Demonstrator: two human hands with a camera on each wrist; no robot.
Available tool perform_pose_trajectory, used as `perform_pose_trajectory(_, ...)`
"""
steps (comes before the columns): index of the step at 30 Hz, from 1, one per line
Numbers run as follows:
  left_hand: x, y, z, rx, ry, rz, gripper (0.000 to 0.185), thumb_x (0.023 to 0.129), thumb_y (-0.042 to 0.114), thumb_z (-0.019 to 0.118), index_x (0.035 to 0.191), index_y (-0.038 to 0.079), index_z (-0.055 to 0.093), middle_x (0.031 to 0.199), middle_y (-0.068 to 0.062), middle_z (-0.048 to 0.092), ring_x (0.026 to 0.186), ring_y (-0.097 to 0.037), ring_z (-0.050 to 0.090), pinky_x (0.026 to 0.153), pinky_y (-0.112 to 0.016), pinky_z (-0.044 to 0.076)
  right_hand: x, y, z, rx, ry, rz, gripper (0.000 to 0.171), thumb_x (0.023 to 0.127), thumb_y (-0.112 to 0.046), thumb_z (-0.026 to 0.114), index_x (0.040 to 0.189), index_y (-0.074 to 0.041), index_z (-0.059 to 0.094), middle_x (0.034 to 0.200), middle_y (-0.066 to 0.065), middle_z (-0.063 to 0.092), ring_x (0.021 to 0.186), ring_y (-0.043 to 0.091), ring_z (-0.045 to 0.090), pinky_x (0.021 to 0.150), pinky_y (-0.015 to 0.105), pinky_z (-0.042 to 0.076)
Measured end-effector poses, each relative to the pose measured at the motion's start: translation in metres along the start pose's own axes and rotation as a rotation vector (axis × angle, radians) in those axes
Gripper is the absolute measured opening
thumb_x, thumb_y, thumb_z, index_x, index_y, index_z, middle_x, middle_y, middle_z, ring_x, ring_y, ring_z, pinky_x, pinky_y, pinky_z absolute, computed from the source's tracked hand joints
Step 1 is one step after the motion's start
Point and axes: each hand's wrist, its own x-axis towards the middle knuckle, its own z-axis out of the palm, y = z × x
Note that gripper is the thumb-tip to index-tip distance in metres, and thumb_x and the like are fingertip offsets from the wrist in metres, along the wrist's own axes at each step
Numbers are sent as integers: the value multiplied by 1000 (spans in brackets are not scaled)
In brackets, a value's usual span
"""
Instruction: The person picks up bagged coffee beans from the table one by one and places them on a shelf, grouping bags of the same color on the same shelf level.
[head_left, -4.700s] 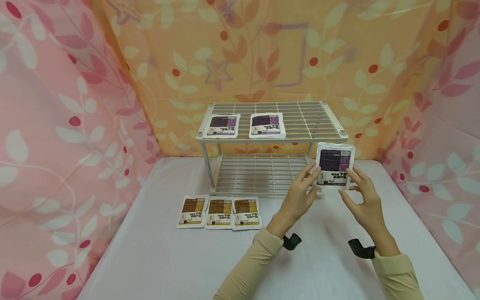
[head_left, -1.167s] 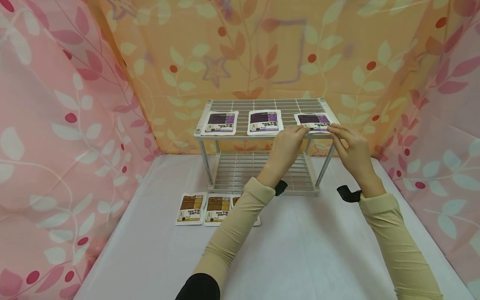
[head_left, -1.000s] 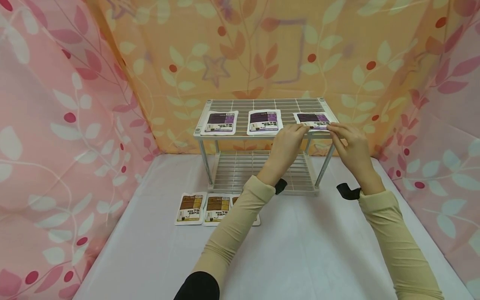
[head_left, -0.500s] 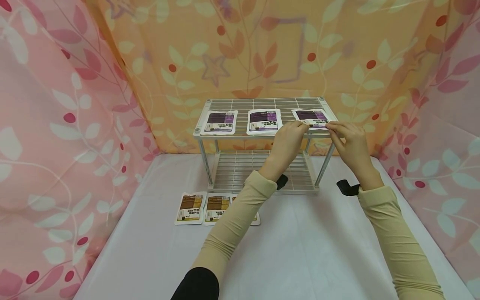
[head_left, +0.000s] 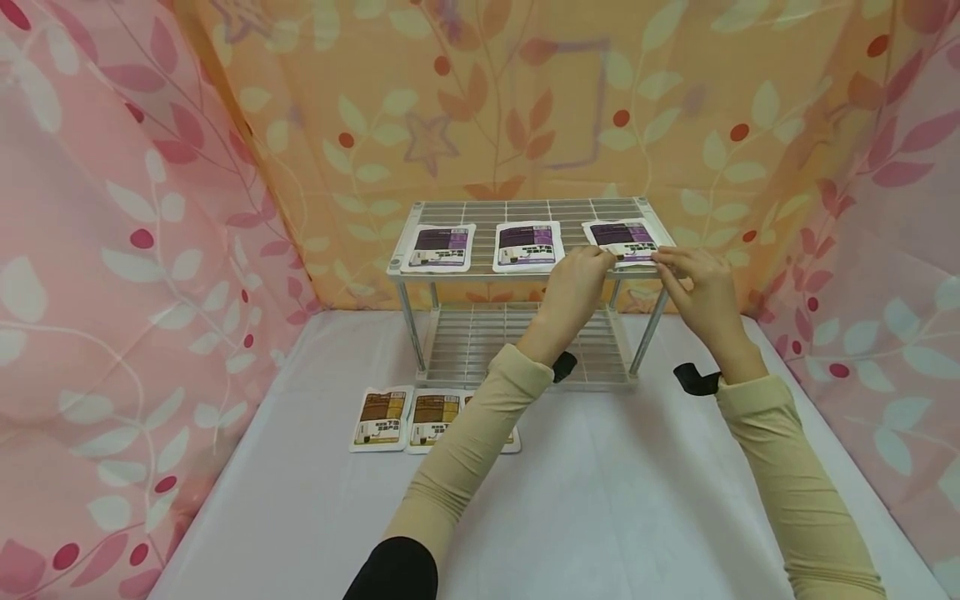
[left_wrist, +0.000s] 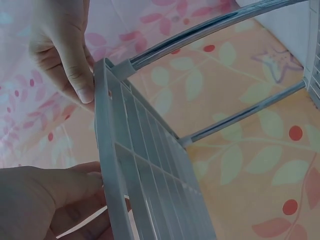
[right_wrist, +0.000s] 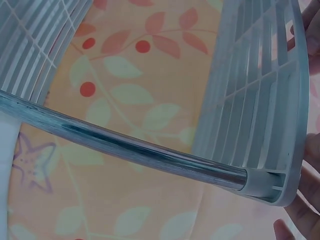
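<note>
A white pouch with a purple label [head_left: 621, 234] lies on the right part of the wire rack's top shelf [head_left: 525, 210], its near edge by the front rail. My left hand [head_left: 573, 287] pinches its near left corner, covering that corner. At the near right corner, my right hand [head_left: 701, 287] pinches between thumb and fingers. In the left wrist view, a white pouch edge [left_wrist: 82, 222] shows between the fingers of my left hand [left_wrist: 55, 195], beside the shelf rim. Two similar purple pouches, one in the middle [head_left: 528, 247] and one at left [head_left: 439, 248], lie on the same shelf.
The lower shelf [head_left: 480, 342] sits near the white tabletop [head_left: 300, 500]. Brown-labelled pouches, including a left one [head_left: 381, 419] and a middle one [head_left: 431, 419], lie front left; my left sleeve [head_left: 465, 450] partly covers the third. Patterned cloth [head_left: 360, 92] encloses the back and sides.
The third purple pouch was held up right of the rack between both hands; now it lies on the top shelf. Within the last second it shifted slightly left and its label shows more fully.
</note>
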Motion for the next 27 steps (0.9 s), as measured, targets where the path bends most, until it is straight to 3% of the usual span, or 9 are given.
perform_pose_trajectory(10,-14,-2,4,-94,156,77,26,95,15,51,118,13,63,109,1,66,101,-14,61,90,-19,46,-16,3,6,0,41,-17,25,82,-10,68,106,-5,69,113,16,64,109,36,52,94,57,30)
perform_pose_trajectory(27,-42,-8,12,-269,375,164,28,91,15,57,118,9,63,108,-3,66,103,-15,59,96,-19,42,-28,-15,20,89,182,-35,30,81,-14,66,111,-8,68,122,11,60,120,37,46,99,47,29)
